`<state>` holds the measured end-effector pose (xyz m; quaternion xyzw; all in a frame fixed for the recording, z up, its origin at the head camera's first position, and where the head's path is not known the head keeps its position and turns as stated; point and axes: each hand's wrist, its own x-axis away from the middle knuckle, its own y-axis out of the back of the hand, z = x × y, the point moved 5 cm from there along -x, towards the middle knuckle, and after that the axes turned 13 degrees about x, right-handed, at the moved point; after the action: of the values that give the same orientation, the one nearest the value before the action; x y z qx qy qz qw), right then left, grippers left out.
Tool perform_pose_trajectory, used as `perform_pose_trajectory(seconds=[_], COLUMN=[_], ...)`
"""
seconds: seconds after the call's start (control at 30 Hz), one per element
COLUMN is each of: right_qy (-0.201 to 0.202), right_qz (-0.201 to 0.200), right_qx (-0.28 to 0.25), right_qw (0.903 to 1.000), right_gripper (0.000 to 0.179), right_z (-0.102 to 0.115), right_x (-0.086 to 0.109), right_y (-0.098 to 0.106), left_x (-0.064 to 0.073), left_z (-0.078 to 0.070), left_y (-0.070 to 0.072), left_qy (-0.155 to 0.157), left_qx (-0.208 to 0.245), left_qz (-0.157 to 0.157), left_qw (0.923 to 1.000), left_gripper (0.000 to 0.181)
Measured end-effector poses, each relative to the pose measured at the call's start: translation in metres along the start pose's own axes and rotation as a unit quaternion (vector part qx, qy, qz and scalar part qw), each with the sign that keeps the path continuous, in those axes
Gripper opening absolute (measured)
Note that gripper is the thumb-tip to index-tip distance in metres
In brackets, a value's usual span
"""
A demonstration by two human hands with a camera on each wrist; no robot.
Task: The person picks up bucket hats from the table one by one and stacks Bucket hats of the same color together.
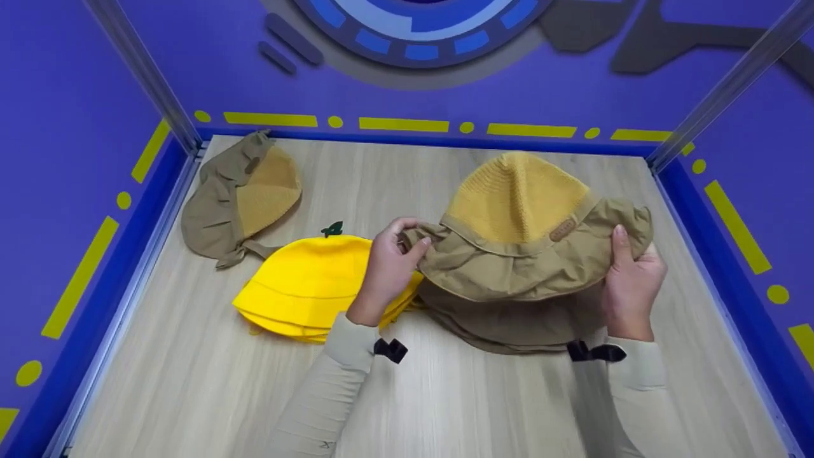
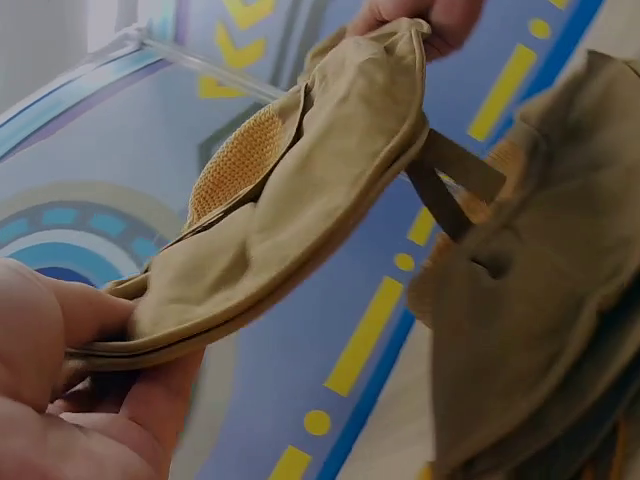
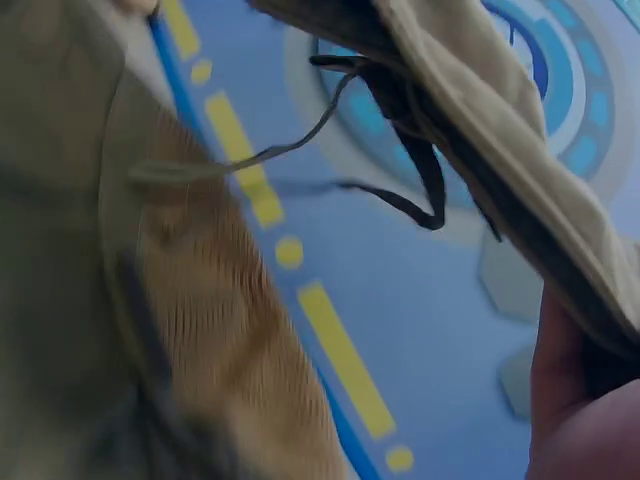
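Note:
Both hands hold up a sun hat (image 1: 516,200) with a yellow knitted crown and a wide khaki brim. My left hand (image 1: 389,267) pinches the brim's left side between thumb and fingers. On the opposite side my right hand (image 1: 633,289) grips the brim, thumb on top. A small brown label shows on the band. Beneath lie more khaki hats (image 1: 509,327), overlapped by the held one; their knitted crown (image 3: 225,320) appears in the right wrist view. Thin ties (image 3: 310,130) hang under the lifted brim (image 2: 290,210), which the left wrist view shows edge-on.
Several bright yellow hats (image 1: 305,280), stacked, sit left of centre, a green leaf (image 1: 332,229) at the top. Another khaki hat (image 1: 213,210) with a knitted crown lies at the back left. Blue panels (image 1: 407,95) enclose the wooden table (image 1: 191,381) at the back and sides.

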<state>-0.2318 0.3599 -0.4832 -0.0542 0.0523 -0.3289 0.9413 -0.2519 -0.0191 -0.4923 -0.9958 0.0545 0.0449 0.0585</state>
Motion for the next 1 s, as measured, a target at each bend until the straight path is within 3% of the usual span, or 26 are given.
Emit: perform_pose_trajectory(seconds=[0.13,0.23,0.27,0.33,0.43,0.57,0.7,0.8,1.0], right_qy=[0.014,0.022,0.025,0.035,0.043,0.047,0.049,0.036,0.031], right_qz=[-0.014,-0.020,-0.020,-0.022,-0.010,0.021,0.051,0.073,0.105], right_qx=[0.116,0.219,0.257,0.347,0.443,0.525,0.577,0.591,0.599], right_qw=[0.9931,0.9752,0.9659,0.9369,0.8956,0.8498,0.8139,0.8023,0.7933], right_gripper=[0.031,0.027,0.026,0.030,0.043,0.055,0.059,0.061,0.058], right_z=[-0.010,-0.018,-0.020,-0.024,-0.030,-0.037,-0.046,-0.054,-0.070], right_x=[-0.004,-0.005,-0.004,-0.003,-0.002,-0.004,-0.007,-0.009,-0.009], right_y=[0.030,0.047,0.052,0.059,0.066,0.072,0.074,0.074,0.071], left_x=[0.003,0.007,0.008,0.012,0.016,0.019,0.023,0.024,0.024], left_z=[0.012,0.016,0.017,0.018,0.022,0.028,0.034,0.040,0.049], left_y=[-0.013,-0.024,-0.028,-0.034,-0.040,-0.046,-0.048,-0.049,-0.050], left_qy=[-0.034,-0.082,-0.098,-0.121,-0.126,-0.108,-0.115,-0.137,-0.175], left_qx=[-0.094,-0.153,-0.170,-0.201,-0.245,-0.302,-0.341,-0.371,-0.451], left_qz=[0.018,0.038,0.044,0.056,0.064,0.060,0.044,0.030,0.010], left_qw=[0.9948,0.9842,0.9797,0.9704,0.9592,0.9453,0.9320,0.9179,0.8750], left_gripper=[0.028,0.022,0.019,0.012,0.010,0.010,0.010,0.011,0.014])
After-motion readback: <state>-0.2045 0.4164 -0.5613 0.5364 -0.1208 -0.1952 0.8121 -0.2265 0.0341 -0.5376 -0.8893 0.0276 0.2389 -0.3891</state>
